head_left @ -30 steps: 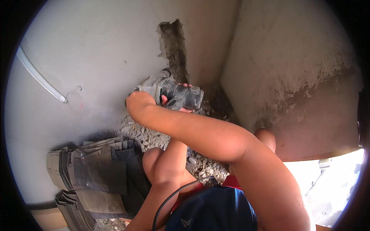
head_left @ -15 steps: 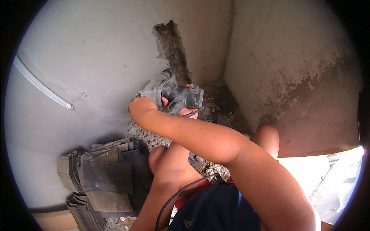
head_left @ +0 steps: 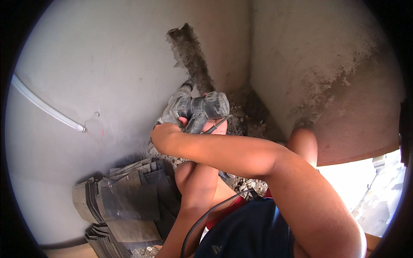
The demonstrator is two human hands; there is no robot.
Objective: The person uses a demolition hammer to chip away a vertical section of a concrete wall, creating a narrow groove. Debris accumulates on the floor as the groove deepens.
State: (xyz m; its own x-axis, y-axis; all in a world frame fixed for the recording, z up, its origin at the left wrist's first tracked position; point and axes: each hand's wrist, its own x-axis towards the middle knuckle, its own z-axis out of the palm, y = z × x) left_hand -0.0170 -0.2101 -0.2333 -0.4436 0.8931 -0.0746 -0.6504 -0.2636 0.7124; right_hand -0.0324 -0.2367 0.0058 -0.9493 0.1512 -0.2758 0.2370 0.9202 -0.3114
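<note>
A dusty grey rotary hammer (head_left: 175, 105) leans with its nose against the wall, at the left edge of a rough channel (head_left: 193, 56) cut into the plaster. My right hand (head_left: 165, 136) is closed round its rear end, the right forearm crossing over to the left. Under the dark motor housing (head_left: 211, 105), my left hand (head_left: 220, 126) cups and supports the tool; a thumb shows beside the housing, while most of the other fingers are hidden. From the motor's lower end a black cable (head_left: 218, 124) comes out. The tool's bit cannot be made out.
Broken rubble (head_left: 254, 185) lies along the wall's foot and between my legs. Stacked dark and brown tiles or boards (head_left: 131, 202) stand at lower left. A white conduit (head_left: 47, 105) with a loose wire runs along the left wall. The right wall (head_left: 344, 107) is stained.
The view has turned slightly, so the wall and stack appear shifted. Both hands keep their hold on the rotary hammer, whose nose stays by the channel's lower part.
</note>
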